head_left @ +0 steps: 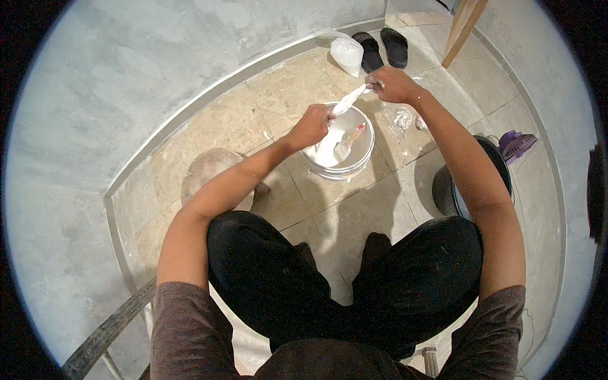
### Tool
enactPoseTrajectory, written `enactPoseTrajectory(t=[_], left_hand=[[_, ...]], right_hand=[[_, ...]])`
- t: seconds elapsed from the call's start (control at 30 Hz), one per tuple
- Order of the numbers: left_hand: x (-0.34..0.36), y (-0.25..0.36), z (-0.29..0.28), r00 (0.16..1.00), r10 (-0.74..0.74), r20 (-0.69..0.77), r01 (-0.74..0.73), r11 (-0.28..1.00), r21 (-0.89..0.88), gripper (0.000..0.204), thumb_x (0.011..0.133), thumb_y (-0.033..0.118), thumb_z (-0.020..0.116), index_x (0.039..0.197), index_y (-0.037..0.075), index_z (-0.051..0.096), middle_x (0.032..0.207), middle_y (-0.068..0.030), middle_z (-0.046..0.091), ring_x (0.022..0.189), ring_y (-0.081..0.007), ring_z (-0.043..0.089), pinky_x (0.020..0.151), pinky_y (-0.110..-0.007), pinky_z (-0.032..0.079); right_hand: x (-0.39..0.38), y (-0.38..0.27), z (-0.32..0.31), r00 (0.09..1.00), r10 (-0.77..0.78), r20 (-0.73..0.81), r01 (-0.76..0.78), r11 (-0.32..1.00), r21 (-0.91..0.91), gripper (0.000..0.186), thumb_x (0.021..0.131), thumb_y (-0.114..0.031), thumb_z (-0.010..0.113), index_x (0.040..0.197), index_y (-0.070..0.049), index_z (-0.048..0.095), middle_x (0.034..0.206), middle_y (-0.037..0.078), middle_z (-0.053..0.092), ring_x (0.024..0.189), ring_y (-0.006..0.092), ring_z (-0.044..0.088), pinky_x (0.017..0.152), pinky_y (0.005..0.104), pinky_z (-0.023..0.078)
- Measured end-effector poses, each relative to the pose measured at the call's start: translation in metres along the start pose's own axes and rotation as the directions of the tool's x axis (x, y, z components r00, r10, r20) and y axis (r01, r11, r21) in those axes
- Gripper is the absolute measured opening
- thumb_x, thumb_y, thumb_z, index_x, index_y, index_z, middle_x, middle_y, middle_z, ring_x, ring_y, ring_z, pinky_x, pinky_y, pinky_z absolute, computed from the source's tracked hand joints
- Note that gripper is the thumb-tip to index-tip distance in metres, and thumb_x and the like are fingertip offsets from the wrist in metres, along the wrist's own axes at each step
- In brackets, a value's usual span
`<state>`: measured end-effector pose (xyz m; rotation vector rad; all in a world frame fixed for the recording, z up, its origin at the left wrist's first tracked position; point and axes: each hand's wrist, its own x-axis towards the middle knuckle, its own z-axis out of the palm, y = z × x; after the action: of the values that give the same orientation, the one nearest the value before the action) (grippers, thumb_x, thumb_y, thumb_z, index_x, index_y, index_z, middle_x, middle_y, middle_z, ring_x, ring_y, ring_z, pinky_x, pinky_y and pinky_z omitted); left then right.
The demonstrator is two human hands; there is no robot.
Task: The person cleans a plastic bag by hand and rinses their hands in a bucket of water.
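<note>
Head view: your left hand (310, 125) and right hand (394, 85) are gripping a plastic bag (349, 102) over a bucket (363, 151). Overpulling may be risking splits.

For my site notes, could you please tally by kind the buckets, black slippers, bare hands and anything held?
White bucket and black bucket: 2
Black slippers: 2
Left hand and right hand: 2
Held twisted white bundle: 1
Total: 7

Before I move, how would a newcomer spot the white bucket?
Look at the tiled floor beyond the knees, partly beneath the twisted white bundle between the left hand and right hand. There stands the white bucket, open-topped, white material inside. Its pale colour sets it apart from the dark bucket farther right.
</note>
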<state>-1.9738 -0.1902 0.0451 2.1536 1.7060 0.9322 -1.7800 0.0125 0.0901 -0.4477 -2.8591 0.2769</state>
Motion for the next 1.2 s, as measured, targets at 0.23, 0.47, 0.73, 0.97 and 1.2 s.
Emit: enactPoseTrajectory(t=[0.23,0.47,0.73,0.97,1.2], left_hand=[[0.002,0.0,0.003,0.997,-0.055,-0.049,0.053,0.998,-0.04,0.016,0.075,-0.002,0.052,0.09,-0.004,0.059,0.08,-0.0235,0.061,0.075,-0.0407,0.06,0.068,-0.043,0.047],[0.008,0.01,0.0,0.998,-0.017,-0.062,0.018,1.0,0.004,0.011,0.075,-0.002,0.048,0.083,-0.003,0.056,0.075,-0.0248,0.059,0.073,-0.0422,0.058,0.066,-0.046,0.045],[0.012,0.008,0.001,0.999,0.021,-0.049,-0.023,0.999,-0.041,0.015,0.075,-0.002,0.048,0.087,-0.003,0.057,0.074,-0.0251,0.059,0.073,-0.0418,0.059,0.066,-0.046,0.046],[0.014,0.008,0.001,0.999,0.015,-0.043,-0.018,0.997,-0.074,0.017,0.076,-0.003,0.048,0.09,-0.004,0.058,0.077,-0.0259,0.061,0.073,-0.0415,0.06,0.066,-0.046,0.047],[0.016,0.008,0.002,1.0,0.01,0.005,-0.01,0.997,-0.079,0.021,0.073,-0.005,0.046,0.091,-0.004,0.057,0.077,-0.0255,0.061,0.074,-0.0409,0.061,0.068,-0.044,0.048]], right_hand=[[0.002,-0.003,-0.007,1.0,-0.002,-0.008,0.001,1.0,-0.011,0.025,0.074,-0.012,0.059,0.097,-0.01,0.068,0.09,0.014,0.065,0.091,0.031,0.06,0.078,0.0433,0.048],[0.0,0.005,-0.007,0.997,-0.026,-0.078,0.027,1.0,0.012,0.025,0.071,-0.01,0.059,0.094,-0.01,0.069,0.089,0.013,0.066,0.089,0.0324,0.061,0.076,0.0449,0.049],[-0.001,0.001,-0.013,0.998,0.015,-0.067,-0.015,1.0,-0.001,0.022,0.075,-0.013,0.06,0.095,-0.011,0.068,0.093,0.012,0.066,0.092,0.0317,0.06,0.079,0.0436,0.049],[0.001,0.006,-0.014,1.0,0.024,-0.011,-0.024,0.999,-0.025,0.022,0.075,-0.013,0.06,0.096,-0.01,0.068,0.093,0.012,0.066,0.093,0.0317,0.059,0.08,0.0437,0.048],[-0.004,0.008,-0.012,0.997,0.071,-0.022,-0.071,0.997,-0.026,0.024,0.075,-0.012,0.06,0.097,-0.01,0.068,0.095,0.012,0.064,0.096,0.0303,0.058,0.082,0.0426,0.047]])
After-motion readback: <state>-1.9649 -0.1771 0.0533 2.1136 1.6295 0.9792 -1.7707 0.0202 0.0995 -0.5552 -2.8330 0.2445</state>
